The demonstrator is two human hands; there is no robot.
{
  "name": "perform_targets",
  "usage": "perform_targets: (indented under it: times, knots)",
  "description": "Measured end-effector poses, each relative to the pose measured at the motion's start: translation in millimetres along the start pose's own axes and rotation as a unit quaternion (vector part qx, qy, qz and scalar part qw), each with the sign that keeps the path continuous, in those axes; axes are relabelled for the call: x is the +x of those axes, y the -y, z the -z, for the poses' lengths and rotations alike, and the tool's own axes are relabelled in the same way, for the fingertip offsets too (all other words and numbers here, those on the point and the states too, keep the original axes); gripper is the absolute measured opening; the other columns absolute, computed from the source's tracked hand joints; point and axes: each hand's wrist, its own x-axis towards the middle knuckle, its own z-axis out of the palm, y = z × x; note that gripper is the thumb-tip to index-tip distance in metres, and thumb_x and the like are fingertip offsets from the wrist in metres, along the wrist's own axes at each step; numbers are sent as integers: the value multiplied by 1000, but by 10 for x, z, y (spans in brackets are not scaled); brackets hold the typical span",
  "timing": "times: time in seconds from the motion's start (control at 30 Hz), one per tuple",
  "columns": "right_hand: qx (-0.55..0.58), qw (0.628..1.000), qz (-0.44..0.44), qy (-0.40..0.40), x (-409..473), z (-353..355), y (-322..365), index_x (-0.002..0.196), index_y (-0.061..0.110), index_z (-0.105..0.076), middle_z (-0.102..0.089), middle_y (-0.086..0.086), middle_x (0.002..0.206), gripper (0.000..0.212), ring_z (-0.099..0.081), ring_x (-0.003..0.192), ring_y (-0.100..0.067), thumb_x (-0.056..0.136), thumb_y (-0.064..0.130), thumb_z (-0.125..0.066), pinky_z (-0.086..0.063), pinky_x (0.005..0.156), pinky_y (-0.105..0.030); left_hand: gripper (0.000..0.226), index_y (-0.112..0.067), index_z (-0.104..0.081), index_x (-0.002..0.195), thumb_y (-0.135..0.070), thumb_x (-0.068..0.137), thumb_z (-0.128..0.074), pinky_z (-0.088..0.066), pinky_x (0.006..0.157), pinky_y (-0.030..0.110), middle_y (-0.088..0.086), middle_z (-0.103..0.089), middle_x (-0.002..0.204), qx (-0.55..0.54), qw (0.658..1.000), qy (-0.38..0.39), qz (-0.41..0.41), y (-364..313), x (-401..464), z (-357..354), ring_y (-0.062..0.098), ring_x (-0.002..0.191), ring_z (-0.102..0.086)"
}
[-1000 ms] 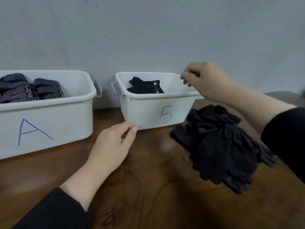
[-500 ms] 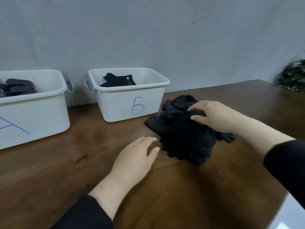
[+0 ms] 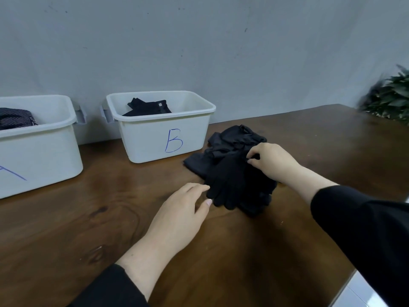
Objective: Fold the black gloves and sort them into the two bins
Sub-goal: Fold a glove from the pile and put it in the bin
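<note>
Plain room, wooden table (image 3: 309, 138), grey wall (image 3: 199, 41)

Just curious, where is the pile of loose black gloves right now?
In the head view the pile of black gloves lies on the wooden table, just right of bin B. The right hand pinches its top and the left hand touches its near edge.

two bare hands (image 3: 177, 218), long black sleeves (image 3: 363, 231) down to the wrists, no rings
</note>
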Motion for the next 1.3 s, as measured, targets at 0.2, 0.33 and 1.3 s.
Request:
perform_targets:
  times: [0.2, 0.33, 1.3]
  knots:
    - [103, 993, -20, -56, 53, 115, -15, 98, 20, -64, -63, 0, 99, 11, -60, 86, -24, 100, 28, -58, -48, 71, -35, 39, -35, -47, 141, -42, 103, -43, -28, 94, 8, -28, -45, 137, -7, 1000, -2, -3, -3, 1, 25, -15, 114, -35]
    - [351, 916, -109, -163, 56, 524, 63, 99, 15, -61, -72, -5, 86, 13, -74, 84, -26, 100, 22, -50, -61, 82, -47, 38, -34, -49, 140, -41, 103, -43, -30, 97, 9, -25, -48, 136, -18, 1000, -21, 0, 32, 11, 60, -14, 115, -36]
    - [178, 974, 116, 77, -438, -89, 2095, 119, 35, -63, -66, 16, 112, 21, -60, 100, -4, 103, 36, -49, -47, 86, -25, 18, -31, -67, 112, -29, 99, -54, -39, 78, -1, -24, -64, 101, -53, 940, -292, 170, 924, -906, 1356, -10, 98, -57]
